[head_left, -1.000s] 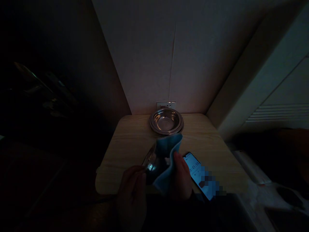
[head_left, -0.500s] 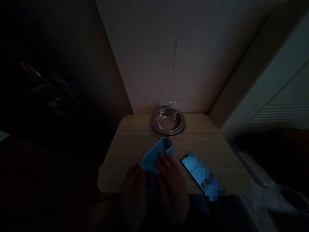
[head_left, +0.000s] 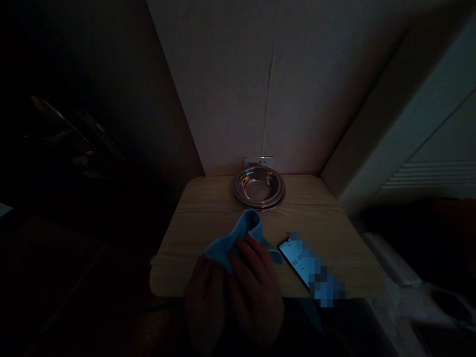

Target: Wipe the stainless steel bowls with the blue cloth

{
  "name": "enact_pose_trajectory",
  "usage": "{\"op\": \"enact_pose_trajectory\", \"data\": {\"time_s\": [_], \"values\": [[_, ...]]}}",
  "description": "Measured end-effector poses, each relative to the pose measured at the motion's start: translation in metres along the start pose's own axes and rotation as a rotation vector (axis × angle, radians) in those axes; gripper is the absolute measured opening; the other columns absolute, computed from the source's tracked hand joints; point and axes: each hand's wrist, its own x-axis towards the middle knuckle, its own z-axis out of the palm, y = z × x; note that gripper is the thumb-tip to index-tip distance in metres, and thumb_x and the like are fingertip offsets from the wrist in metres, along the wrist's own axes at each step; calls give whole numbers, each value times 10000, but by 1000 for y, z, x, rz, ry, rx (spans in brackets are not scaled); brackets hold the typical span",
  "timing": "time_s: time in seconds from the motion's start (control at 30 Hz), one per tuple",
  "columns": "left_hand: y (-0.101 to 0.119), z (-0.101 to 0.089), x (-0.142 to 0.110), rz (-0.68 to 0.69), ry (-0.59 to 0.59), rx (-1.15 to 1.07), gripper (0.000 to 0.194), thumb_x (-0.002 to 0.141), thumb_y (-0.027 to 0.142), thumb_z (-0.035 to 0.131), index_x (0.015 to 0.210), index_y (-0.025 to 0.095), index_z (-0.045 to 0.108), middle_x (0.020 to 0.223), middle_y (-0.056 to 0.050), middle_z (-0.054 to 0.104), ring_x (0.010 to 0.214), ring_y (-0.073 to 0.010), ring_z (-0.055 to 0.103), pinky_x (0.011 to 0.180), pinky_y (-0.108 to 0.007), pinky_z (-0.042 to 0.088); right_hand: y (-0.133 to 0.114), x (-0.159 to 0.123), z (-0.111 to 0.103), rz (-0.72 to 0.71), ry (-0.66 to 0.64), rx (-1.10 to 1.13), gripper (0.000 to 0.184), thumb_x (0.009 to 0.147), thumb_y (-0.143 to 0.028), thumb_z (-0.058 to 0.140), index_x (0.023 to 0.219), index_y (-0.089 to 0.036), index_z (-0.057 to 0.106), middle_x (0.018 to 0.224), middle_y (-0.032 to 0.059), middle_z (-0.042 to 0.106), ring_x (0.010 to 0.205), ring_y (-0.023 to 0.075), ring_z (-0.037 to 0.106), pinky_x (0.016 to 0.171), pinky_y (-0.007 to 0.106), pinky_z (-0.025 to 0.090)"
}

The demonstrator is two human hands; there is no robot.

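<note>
A light-blue cloth (head_left: 223, 246) with a pale edge is bunched up between my two hands, over the near part of the wooden table. My left hand (head_left: 206, 297) is closed on the cloth's left corner. My right hand (head_left: 256, 287) has its fingers bent over the cloth's middle, gripping it. The upper end of the cloth curls over in a loop, and one corner sticks out to the right, near the phone. My thumbs and the lower part of the cloth are hard to make out in the dim light.
Stacked round metal dishes (head_left: 259, 190) stand at the back of the small wooden table (head_left: 193, 213), under a wall socket (head_left: 258, 161). A lit phone (head_left: 297, 258) showing a timer lies on the right, partly blurred out. A wall closes off the back.
Both hands have drawn closer together, the right one shifting left with the cloth. The cloth is more crumpled, and a corner now shows to the right of my right hand.
</note>
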Motion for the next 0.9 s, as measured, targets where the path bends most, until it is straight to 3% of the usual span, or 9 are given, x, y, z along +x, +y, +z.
{"op": "enact_pose_trajectory", "data": {"time_s": [0.13, 0.3, 0.37, 0.47, 0.6, 0.73, 0.8, 0.9], "values": [[-2, -4, 1, 72, 11, 23, 272, 811, 406, 470, 779, 193, 636, 812, -36, 677, 748, -158, 633, 700, -239, 514, 1, 1, 4, 28, 26, 74, 314, 840, -163, 494, 1131, -216, 600, 1235, 83, 572, 1202, 251, 461, 990, 467, 389], [4, -4, -4, 160, 53, 29, 238, 825, 370, 477, 801, 200, 641, 835, -26, 674, 763, -138, 628, 667, -201, 505, 28, 19, 7, 465, 5, 450, 309, 896, -316, 449, 1140, -216, 609, 1138, 72, 637, 1047, 224, 588, 911, 397, 471], [6, -3, -5, 152, 47, 18, 239, 824, 371, 478, 795, 200, 642, 826, -24, 673, 753, -137, 627, 654, -199, 504, 32, 22, 6, 562, -28, 564, 330, 916, -357, 409, 1135, -219, 615, 1095, 57, 660, 1008, 219, 610, 892, 384, 485], [7, -1, -3, 92, 70, -3, 265, 817, 396, 475, 807, 193, 645, 843, -35, 680, 777, -149, 631, 691, -217, 507, 26, 16, 5, 460, 8, 464, 337, 909, -326, 425, 1194, -224, 572, 1199, 70, 602, 1108, 229, 551, 944, 401, 446], [3, 0, 2, -26, 7, -54, 322, 791, 451, 474, 832, 184, 649, 891, -55, 692, 834, -183, 637, 750, -261, 507, 7, 4, 2, 143, -5, 118, 376, 855, -236, 500, 1229, -215, 532, 1339, 96, 475, 1263, 269, 384, 1000, 475, 372], [-6, -1, 4, -174, -61, -63, 359, 797, 483, 445, 858, 195, 650, 907, -53, 701, 848, -203, 640, 786, -302, 498, 3, 0, 1, -120, -63, -60, 344, 824, -224, 517, 1163, -224, 573, 1300, 97, 516, 1275, 314, 345, 998, 574, 302], [-7, -1, 3, -177, -46, -33, 357, 796, 485, 446, 840, 196, 650, 906, -53, 700, 840, -205, 638, 783, -306, 496, 7, 3, 0, -110, -73, -31, 322, 824, -226, 519, 1138, -229, 588, 1280, 92, 533, 1251, 296, 383, 990, 545, 333], [-2, 0, -1, -83, 22, 14, 344, 795, 472, 452, 829, 190, 646, 904, -57, 693, 833, -198, 636, 747, -287, 504, 19, 12, 2, 102, -47, 147, 326, 853, -248, 494, 1165, -206, 578, 1274, 100, 538, 1206, 252, 451, 972, 454, 403]]}}
